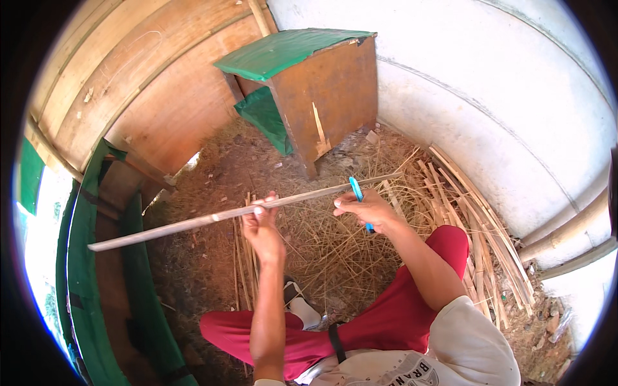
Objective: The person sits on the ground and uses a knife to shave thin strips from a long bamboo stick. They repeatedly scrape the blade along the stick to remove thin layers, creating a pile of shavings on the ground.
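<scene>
My left hand grips a long thin bamboo stick near its middle; the stick runs from lower left up to the right, almost level. My right hand holds a blue-handled knife against the stick's right part, blade touching the wood. Both hands are raised above my red-trousered knees, over a floor strewn with dry shavings.
A wooden box with a green top stands ahead. Split bamboo strips lie piled along the white wall on the right; more strips lie below my left hand. A green-edged wooden frame stands at the left.
</scene>
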